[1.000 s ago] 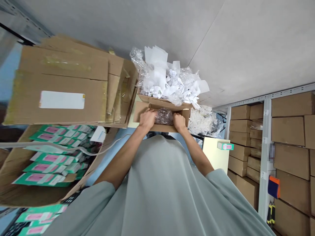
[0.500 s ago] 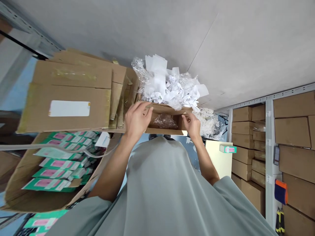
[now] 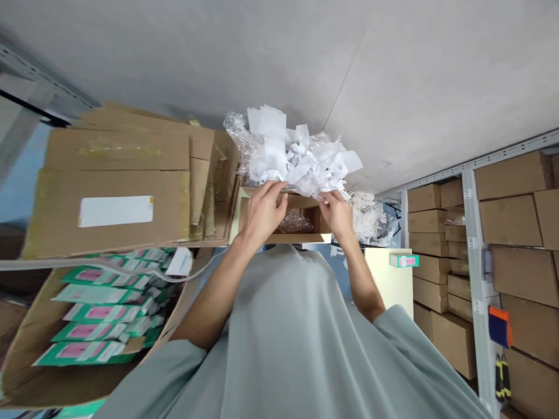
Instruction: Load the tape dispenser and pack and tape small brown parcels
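An open cardboard box (image 3: 297,238) sits in front of my chest, with clear bubble wrap (image 3: 296,223) inside it. My left hand (image 3: 263,213) reaches over the box's left side. Its fingers stretch to the far edge and the thumb stands apart. At the far right corner, the thumb and forefinger of my right hand (image 3: 338,214) come close together; what lies between them, if anything, is too small to make out. Just beyond both hands rises a heap of white crumpled paper (image 3: 301,157) mixed with clear plastic wrap, touching or nearly touching the fingertips.
Flattened cardboard boxes (image 3: 117,192) stand upright at left. Below them, a large carton (image 3: 26,372) holds several green-and-pink packets (image 3: 89,314). Shredded paper (image 3: 371,218) lies at right, beyond a cream surface (image 3: 384,285) bearing a small green box (image 3: 404,260). Shelves of brown cartons (image 3: 510,221) line the right.
My left hand has moved right and farther along the box's far edge. My right hand has shifted slightly left, its thumb and forefinger closing together. The view has shifted slightly.
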Tool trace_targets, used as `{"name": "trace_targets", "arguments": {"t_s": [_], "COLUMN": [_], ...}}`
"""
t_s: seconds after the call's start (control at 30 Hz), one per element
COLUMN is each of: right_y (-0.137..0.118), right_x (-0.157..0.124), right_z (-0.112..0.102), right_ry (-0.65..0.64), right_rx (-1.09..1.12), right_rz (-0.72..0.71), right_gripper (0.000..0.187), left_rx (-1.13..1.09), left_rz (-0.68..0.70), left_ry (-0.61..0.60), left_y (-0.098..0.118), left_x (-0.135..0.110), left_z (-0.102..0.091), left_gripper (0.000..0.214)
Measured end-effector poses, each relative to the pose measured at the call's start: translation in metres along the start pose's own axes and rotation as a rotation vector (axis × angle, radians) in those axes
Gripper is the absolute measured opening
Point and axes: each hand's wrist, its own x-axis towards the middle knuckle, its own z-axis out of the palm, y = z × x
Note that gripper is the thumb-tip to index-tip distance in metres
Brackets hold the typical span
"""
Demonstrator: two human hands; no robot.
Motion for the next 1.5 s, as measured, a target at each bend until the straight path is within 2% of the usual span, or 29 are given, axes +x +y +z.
{"name": "trace_targets", "arguments": {"t_s": [0.17,0.23,0.3,0.37,0.43,0.5,0.6,0.7,0.77,0.87,0.97,1.03,1.13,1.2,1.3,1.4,1.5], "right_y": [0.014,0.017,0.020,0.022,0.028,0.036,0.051,0.060,0.059,0.054,0.054,0.061,0.074,0.081,0.083,0.084,0.094], "right_x": [-0.031,-0.041,-0.050,-0.056,-0.060,-0.062,-0.057,-0.044,-0.033,-0.020,-0.019,-0.024,-0.035,-0.039,-0.048,-0.069,-0.110], "right_z": [-0.030,-0.043,-0.053,-0.055,-0.049,-0.035,-0.002,0.035,0.055,0.071,0.070,0.065,0.062,0.065,0.073,0.073,0.062], "right_ry": [0.148,0.149,0.101,0.033,-0.035,-0.116,-0.201,-0.250,-0.303,-0.394,-0.476,-0.405,-0.194,-0.168,-0.192,-0.141,-0.076], "right_rx": [0.209,0.301,0.366,0.405,0.441,0.500,0.576,0.457,0.272,-0.018,-0.098,-0.063,-0.049,0.009,0.120,0.158,0.188], "right_rz": [-0.104,-0.174,-0.242,-0.290,-0.319,-0.316,-0.193,-0.019,0.047,0.105,0.089,0.096,0.283,0.413,0.471,0.498,0.563], "right_gripper": [0.030,0.028,0.026,0.025,0.026,0.025,0.025,0.023,0.023,0.035,0.056,0.059,0.054,0.041,0.021,0.023,0.029], "left_rx": [-0.177,-0.322,-0.475,-0.585,-0.611,-0.590,-0.584,-0.479,-0.301,-0.026,0.155,0.235,0.338,0.366,0.312,0.246,0.183], "left_rz": [-0.005,-0.010,-0.014,-0.044,-0.123,-0.234,-0.409,-0.528,-0.538,-0.472,-0.424,-0.435,-0.514,-0.592,-0.651,-0.604,-0.527], "left_ry": [0.082,0.071,0.002,-0.068,-0.075,-0.037,-0.030,-0.080,-0.128,-0.207,-0.227,-0.182,-0.115,-0.116,-0.113,-0.068,-0.094], "left_y": [0.001,0.002,0.006,0.008,0.005,-0.007,-0.041,-0.076,-0.089,-0.093,-0.089,-0.089,-0.094,-0.097,-0.095,-0.085,-0.072], "left_x": [0.004,0.007,0.010,0.007,-0.002,-0.016,-0.043,-0.061,-0.063,-0.058,-0.056,-0.059,-0.063,-0.063,-0.062,-0.064,-0.070], "left_z": [0.003,0.003,-0.001,-0.007,-0.013,-0.016,-0.010,0.009,0.025,0.039,0.035,0.026,0.014,0.011,0.009,0.006,0.006], "left_gripper": [0.054,0.063,0.070,0.067,0.058,0.054,0.055,0.056,0.045,0.035,0.028,0.029,0.043,0.050,0.039,0.027,0.026]}}
